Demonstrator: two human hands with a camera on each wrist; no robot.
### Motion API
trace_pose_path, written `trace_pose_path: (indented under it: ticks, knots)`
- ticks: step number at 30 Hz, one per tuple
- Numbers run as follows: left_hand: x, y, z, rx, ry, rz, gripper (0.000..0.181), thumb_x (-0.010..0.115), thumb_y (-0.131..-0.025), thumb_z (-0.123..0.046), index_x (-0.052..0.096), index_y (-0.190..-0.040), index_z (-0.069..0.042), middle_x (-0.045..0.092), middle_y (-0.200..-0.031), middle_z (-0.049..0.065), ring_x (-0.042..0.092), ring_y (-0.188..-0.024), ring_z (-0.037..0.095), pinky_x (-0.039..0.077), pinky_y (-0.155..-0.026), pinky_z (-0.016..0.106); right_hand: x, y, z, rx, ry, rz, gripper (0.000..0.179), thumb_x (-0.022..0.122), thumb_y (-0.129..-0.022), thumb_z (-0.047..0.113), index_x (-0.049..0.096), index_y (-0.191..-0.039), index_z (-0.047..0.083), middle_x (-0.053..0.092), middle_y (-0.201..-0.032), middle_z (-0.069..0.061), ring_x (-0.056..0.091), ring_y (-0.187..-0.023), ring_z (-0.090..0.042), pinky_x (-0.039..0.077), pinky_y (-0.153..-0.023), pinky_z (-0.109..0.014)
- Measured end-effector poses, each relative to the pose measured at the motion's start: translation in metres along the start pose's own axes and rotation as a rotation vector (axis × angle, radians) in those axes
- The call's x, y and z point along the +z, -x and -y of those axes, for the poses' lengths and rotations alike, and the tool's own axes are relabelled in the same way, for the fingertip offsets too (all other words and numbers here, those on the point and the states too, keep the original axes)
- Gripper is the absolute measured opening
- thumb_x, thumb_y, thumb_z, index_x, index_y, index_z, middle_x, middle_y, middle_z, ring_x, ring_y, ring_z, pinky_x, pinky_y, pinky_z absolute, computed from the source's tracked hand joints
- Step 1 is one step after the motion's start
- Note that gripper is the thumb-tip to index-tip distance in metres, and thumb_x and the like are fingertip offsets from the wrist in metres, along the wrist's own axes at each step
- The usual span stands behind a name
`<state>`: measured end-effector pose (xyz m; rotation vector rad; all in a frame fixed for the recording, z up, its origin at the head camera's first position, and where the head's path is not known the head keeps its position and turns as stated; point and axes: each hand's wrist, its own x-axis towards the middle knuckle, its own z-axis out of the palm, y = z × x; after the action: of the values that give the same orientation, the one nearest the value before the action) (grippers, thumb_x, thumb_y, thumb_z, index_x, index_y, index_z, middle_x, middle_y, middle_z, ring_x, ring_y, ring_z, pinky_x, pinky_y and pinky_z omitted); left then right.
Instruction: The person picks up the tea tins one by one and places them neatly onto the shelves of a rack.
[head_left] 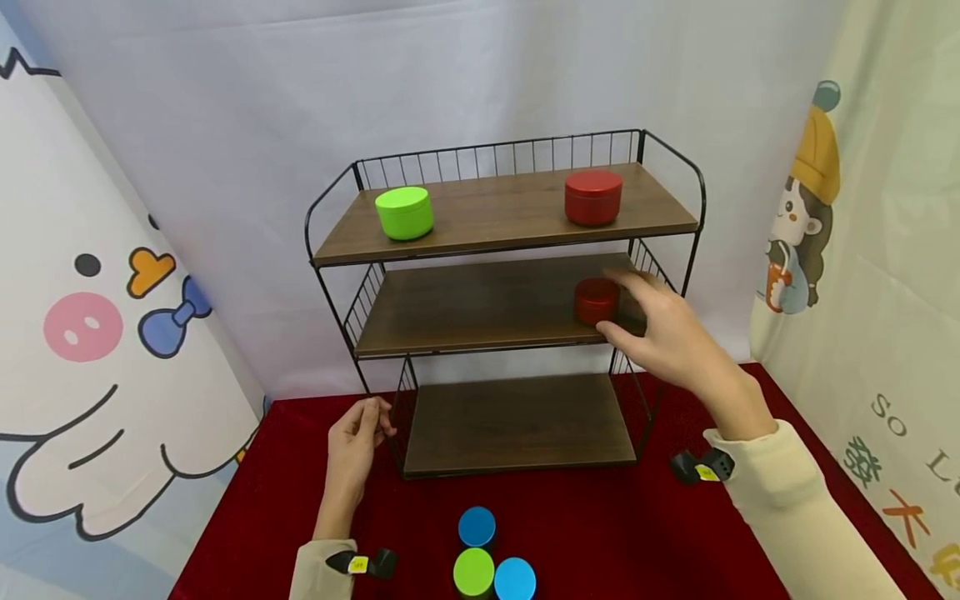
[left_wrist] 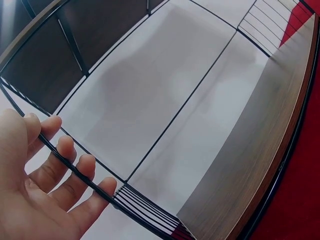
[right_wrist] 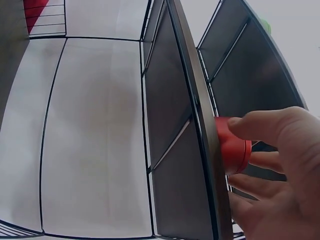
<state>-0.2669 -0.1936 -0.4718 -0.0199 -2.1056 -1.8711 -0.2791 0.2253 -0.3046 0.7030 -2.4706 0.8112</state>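
Observation:
A black wire rack with three wooden shelves [head_left: 487, 300] stands against the backdrop. On the right part of its middle shelf sits a small red round tin [head_left: 596, 302]. My right hand [head_left: 663, 333] holds this tin from the right, thumb at its front and fingers round its far side; the right wrist view shows the thumb tip over the red tin [right_wrist: 234, 150]. My left hand [head_left: 358, 433] is at the rack's lower left, its fingers curled round the thin black front post [left_wrist: 67, 162].
The top shelf bears a green tin [head_left: 405, 213] at left and a larger red tin [head_left: 592, 198] at right. On the red cloth [head_left: 600, 533] in front stand a dark blue tin [head_left: 477, 527], a lime green tin [head_left: 473, 572] and a light blue tin [head_left: 515, 578].

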Motion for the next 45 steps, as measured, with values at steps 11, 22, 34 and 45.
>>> trace_pose_path:
  ticks: [11, 22, 34, 45]
  knots:
    - [0.0, 0.0, -0.001, -0.014, 0.027, 0.0, 0.037, 0.049, -0.11, -0.032, 0.066, -0.104, 0.0, 0.059, -0.083, 0.005, 0.066, -0.078, 0.015, 0.059, -0.077, 0.028, 0.011, 0.026, 0.008, -0.206, -0.018, -0.238, 0.069, 0.08, -0.083, 0.0, 0.05, -0.144, -0.008, 0.054, -0.142, -0.028, 0.059, -0.125, -0.04, 0.056, -0.092, -0.048]
    - [0.001, 0.0, -0.001, -0.016, 0.044, 0.002, 0.037, 0.049, -0.11, -0.031, 0.066, -0.104, 0.001, 0.059, -0.084, 0.006, 0.066, -0.079, 0.014, 0.06, -0.077, 0.027, 0.025, 0.06, 0.024, -0.254, -0.038, -0.25, 0.075, 0.08, -0.08, 0.0, 0.048, -0.147, -0.007, 0.052, -0.146, -0.026, 0.053, -0.131, -0.039, 0.029, -0.117, -0.012]
    - [0.002, 0.001, -0.002, -0.019, 0.049, -0.002, 0.038, 0.05, -0.11, -0.031, 0.066, -0.106, 0.003, 0.06, -0.084, 0.007, 0.067, -0.078, 0.014, 0.061, -0.078, 0.029, 0.073, 0.101, 0.028, -0.26, -0.134, -0.183, 0.066, 0.058, -0.104, 0.039, 0.042, -0.152, -0.004, 0.048, -0.149, -0.024, 0.053, -0.131, -0.036, 0.035, -0.114, -0.013]
    - [0.001, 0.001, 0.0, -0.026, 0.042, -0.006, 0.04, 0.05, -0.11, -0.033, 0.066, -0.107, 0.003, 0.06, -0.085, 0.009, 0.067, -0.079, 0.014, 0.061, -0.079, 0.031, 0.126, 0.144, 0.036, -0.084, -0.115, 0.042, 0.089, 0.084, -0.086, 0.015, 0.033, -0.16, 0.01, 0.042, -0.158, -0.012, 0.051, -0.139, -0.03, 0.054, -0.103, -0.041]
